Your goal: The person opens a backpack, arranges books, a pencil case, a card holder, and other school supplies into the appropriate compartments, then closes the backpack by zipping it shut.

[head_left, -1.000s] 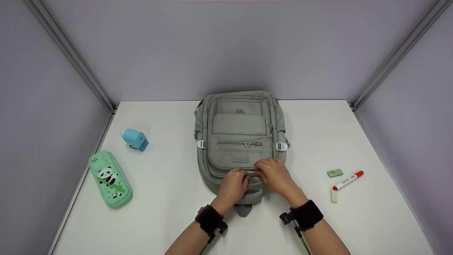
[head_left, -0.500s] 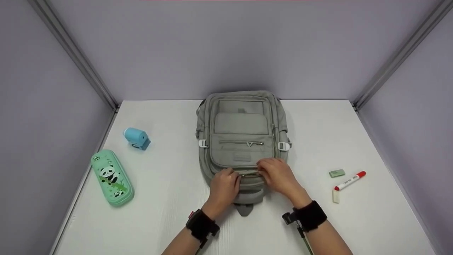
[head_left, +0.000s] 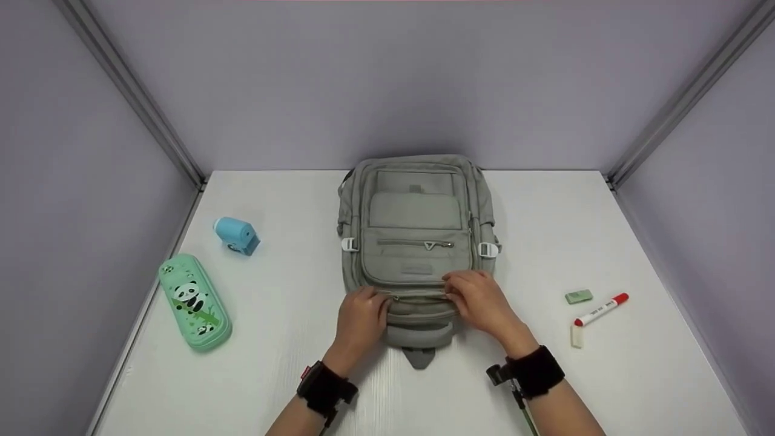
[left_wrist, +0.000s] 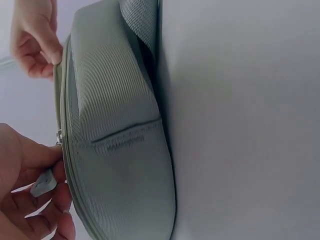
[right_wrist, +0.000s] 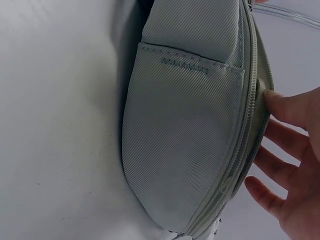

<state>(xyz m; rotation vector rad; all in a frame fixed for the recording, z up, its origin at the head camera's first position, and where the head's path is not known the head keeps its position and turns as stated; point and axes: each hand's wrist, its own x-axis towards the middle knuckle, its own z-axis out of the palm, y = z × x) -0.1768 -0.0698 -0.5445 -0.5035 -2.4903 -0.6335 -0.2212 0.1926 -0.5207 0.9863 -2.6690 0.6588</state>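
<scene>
A grey-green backpack [head_left: 415,212] lies front side up, its top handle [head_left: 421,336] toward me. Near that end, my left hand [head_left: 359,318] pinches the slider of a zipper; the pale pull tab [left_wrist: 44,184] hangs among its fingers in the left wrist view. Thumb and fingers of my right hand [head_left: 478,300] pinch the fabric edge beside the same zipper, farther right. Between the hands the zipper is parted, showing olive lining [head_left: 422,304]. In the right wrist view, the parted zipper teeth [right_wrist: 250,100] run along the bag's rim by the thumb. The pocket's contents are hidden.
To the left on the white table [head_left: 290,242] lie a mint panda pencil case [head_left: 195,303] and a blue pencil sharpener [head_left: 237,235]. A green eraser [head_left: 579,296], a red-capped marker [head_left: 601,309] and a whitish eraser [head_left: 576,336] lie right. Grey panels surround the table.
My left hand has slid leftward along the zipper with its slider, and the gap has widened. The right hand has stayed at about the same spot on the bag's edge.
</scene>
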